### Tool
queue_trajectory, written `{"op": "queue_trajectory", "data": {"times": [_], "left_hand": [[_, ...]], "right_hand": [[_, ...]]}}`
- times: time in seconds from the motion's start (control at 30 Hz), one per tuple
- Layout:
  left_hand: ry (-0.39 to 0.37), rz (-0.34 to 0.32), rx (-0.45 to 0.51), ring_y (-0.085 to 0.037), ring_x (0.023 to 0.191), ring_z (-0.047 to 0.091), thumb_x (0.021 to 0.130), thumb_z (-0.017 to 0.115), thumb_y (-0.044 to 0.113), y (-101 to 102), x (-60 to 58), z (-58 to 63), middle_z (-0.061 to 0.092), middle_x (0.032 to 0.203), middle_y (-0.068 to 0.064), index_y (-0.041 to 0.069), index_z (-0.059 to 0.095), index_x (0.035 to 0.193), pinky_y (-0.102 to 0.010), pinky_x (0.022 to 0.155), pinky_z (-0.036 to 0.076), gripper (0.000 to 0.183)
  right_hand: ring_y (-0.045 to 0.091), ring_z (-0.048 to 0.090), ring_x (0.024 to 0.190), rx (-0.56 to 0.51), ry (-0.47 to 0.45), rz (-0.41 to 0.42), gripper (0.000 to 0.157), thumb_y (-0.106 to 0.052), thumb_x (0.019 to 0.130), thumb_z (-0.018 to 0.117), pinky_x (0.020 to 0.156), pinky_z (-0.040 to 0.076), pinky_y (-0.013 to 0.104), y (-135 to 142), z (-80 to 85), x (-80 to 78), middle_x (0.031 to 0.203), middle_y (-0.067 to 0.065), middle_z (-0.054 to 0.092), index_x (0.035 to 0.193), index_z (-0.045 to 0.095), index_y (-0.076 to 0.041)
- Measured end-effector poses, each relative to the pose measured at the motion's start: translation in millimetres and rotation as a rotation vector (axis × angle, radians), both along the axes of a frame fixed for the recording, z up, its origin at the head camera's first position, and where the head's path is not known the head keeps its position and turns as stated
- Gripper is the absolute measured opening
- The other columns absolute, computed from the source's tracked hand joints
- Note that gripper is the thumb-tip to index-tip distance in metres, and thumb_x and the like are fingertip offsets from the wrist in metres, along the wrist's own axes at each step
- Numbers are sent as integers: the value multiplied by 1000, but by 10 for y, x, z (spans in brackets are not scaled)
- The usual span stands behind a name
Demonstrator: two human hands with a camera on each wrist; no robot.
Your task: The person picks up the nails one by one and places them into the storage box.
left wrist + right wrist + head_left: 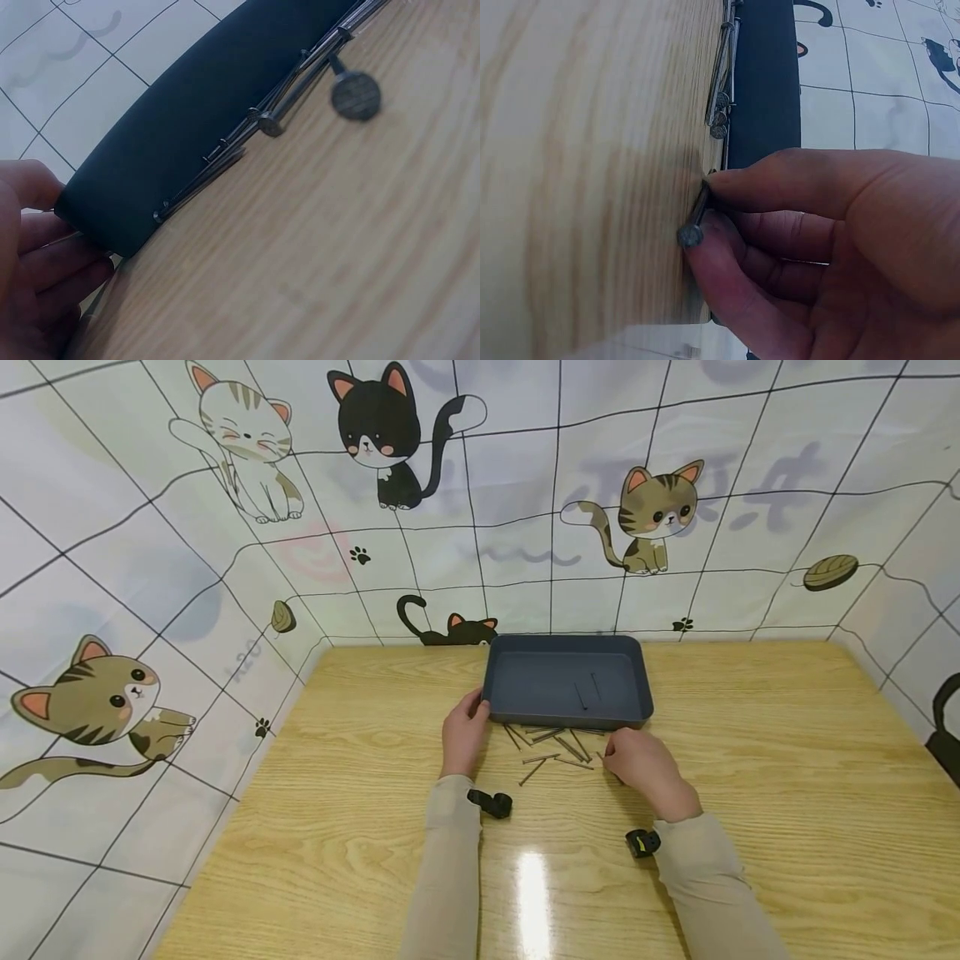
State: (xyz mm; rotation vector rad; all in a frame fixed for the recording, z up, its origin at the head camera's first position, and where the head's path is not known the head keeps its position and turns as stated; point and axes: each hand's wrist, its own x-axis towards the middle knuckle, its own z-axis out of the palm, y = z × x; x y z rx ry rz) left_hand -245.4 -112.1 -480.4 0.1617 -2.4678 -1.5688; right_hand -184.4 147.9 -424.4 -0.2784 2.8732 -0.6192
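My left hand (463, 739) grips the front left corner of a dark blue-grey tray (525, 681), its fingers around the outside of the corner. Between the thumb and index finger of my right hand (647, 764) is a pinched nail (699, 208), its flat head pointing toward the wrist camera, close to the tabletop. Two nails (581, 696) lie inside the tray. Several loose nails (532, 772) are scattered on the wood in front of it, some right along its front wall.
The light wooden table (337, 860) runs back to a white wall cloth (517, 543) with a grid and cartoon cats. Similar cloth hangs at both sides. Each wrist carries a small black camera (491, 803). Light reflects off the wood near the front.
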Motion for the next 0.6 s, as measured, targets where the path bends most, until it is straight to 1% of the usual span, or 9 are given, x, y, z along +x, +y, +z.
{"op": "queue_trajectory", "data": {"times": [0.13,0.23,0.43,0.6], "left_hand": [[6,6,-17,-14,110,49,89,50,34,-5,-7,-1,56,117,7,25,56,123,-37,92,38,35],[10,6,-22,-14,110,50,89,50,33,-12,-6,-6,57,117,6,25,56,122,-37,91,38,35],[18,6,-16,-13,108,51,89,50,33,-12,8,-6,57,116,6,25,56,122,-37,90,39,35],[17,14,-13,-13,107,51,89,51,33,-2,10,-6,58,115,7,25,56,122,-37,90,40,34]], "right_hand": [[12,25,42,5,7,-11,32,-3,76,52,42,22,25,-3,-10,10,46,-5,30,48,43,-16],[10,19,41,5,11,-15,36,-3,75,52,41,18,23,-8,-17,19,45,-6,24,45,37,-17],[10,18,41,20,4,-9,37,-4,75,52,41,17,23,-12,-15,23,45,-6,23,45,35,-17],[10,18,41,30,-23,2,37,-6,76,53,42,17,23,0,-21,21,45,-6,23,45,35,-17]]}}
